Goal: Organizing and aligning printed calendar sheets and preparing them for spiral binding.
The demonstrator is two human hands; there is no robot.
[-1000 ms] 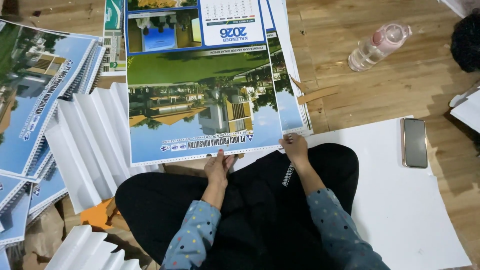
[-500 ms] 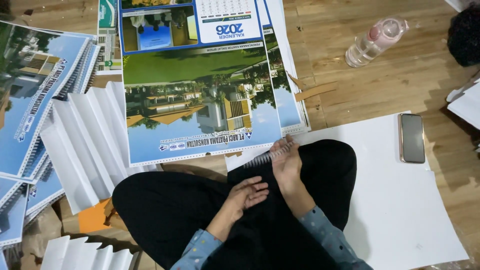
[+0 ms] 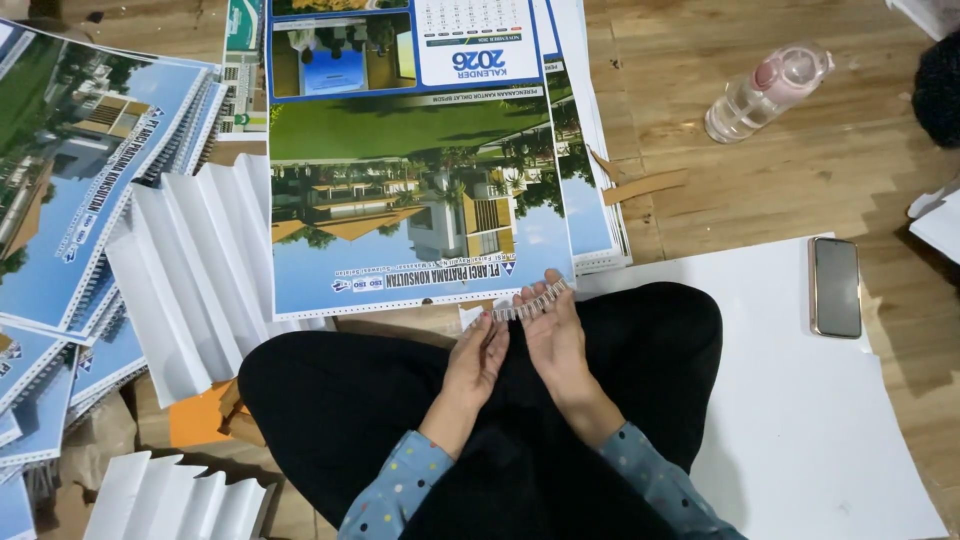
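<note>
A large printed calendar sheet point(image 3: 410, 200) with a building photo lies on a stack on the floor in front of my crossed legs. Just below its punched bottom edge, my left hand point(image 3: 478, 358) and my right hand point(image 3: 553, 335) hold a short white spiral binding wire point(image 3: 530, 301) between their fingertips. The wire runs from the left fingers up to the right fingers, close to the sheet's lower right corner. Both forearms wear blue dotted sleeves.
Fanned white sheets point(image 3: 190, 270) and stacks of bound calendars point(image 3: 70, 190) lie at the left. A white board point(image 3: 800, 400) with a phone point(image 3: 836, 286) on it is at the right. A plastic bottle point(image 3: 768, 90) lies on the wooden floor. Another person's dark hair point(image 3: 938, 88) shows at the right edge.
My hands left the sheet's bottom edge, drew back over my lap, then came together holding the binding wire up near the sheet's lower right corner.
</note>
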